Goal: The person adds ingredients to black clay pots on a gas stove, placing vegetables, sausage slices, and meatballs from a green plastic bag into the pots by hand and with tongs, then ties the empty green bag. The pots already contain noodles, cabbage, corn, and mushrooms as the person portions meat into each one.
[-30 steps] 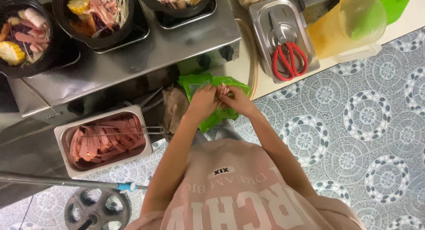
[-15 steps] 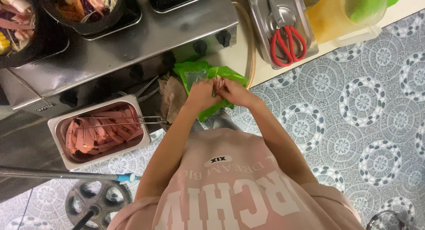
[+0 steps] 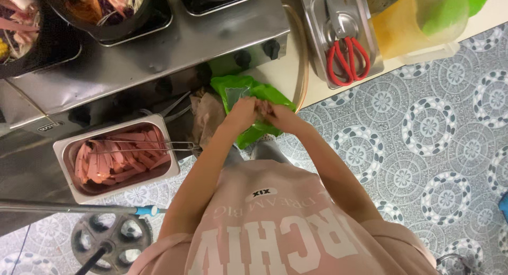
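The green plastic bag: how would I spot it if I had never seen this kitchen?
Start at the steel cooker with its black knobs along the front edge. Just below its right end, where it meets the pale counter, the left hand and right hand meet over the green plastic bag. It is the only bright green, crinkled, see-through thing there, beside a dull brown paper bag.

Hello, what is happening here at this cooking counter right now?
A person in a pink shirt stands at a steel counter and works a green plastic bag with both hands. The left hand and right hand meet at the bag and pinch it. Beside them, a metal tray of pink sliced meat has tongs across it. Red-handled scissors lie in another tray.
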Demonstrator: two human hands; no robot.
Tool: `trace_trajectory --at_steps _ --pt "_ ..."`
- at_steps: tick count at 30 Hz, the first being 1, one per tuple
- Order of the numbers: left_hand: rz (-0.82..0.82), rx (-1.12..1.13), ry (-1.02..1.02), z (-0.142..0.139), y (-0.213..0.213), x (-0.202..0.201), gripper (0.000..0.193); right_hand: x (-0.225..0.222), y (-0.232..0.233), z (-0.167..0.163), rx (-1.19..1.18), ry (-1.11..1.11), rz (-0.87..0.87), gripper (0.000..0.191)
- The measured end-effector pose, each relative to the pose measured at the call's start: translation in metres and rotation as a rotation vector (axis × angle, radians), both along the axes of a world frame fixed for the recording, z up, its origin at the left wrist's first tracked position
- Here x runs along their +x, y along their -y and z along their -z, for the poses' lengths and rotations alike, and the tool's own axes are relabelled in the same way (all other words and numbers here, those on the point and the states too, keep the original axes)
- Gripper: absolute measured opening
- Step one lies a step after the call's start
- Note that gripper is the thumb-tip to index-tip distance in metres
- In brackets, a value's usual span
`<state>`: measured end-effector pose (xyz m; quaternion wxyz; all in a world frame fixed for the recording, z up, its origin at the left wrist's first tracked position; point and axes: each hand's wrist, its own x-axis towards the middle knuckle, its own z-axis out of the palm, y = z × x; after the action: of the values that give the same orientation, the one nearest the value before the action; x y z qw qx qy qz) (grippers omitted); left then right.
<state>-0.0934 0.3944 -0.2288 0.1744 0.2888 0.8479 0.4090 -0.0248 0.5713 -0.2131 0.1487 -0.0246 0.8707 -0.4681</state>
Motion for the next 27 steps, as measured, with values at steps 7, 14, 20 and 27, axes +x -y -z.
trace_trajectory --at_steps 7,14,20,27 --pt "-0.051 0.123 0.286 -0.017 -0.001 -0.010 0.034 0.000 -0.005 -0.015 0.082 -0.187 0.062 0.026" --pt "-0.350 0.093 0.175 -0.010 -0.028 0.011 0.043 0.016 0.015 -0.010 0.115 -0.306 0.210 0.023" --pt "-0.441 0.169 0.075 -0.014 -0.037 0.029 0.045 0.025 0.026 0.001 0.092 -0.288 0.312 0.026" --pt "-0.544 0.306 0.155 -0.023 -0.048 0.034 0.038 0.029 0.041 -0.010 -0.038 -0.325 0.514 0.022"
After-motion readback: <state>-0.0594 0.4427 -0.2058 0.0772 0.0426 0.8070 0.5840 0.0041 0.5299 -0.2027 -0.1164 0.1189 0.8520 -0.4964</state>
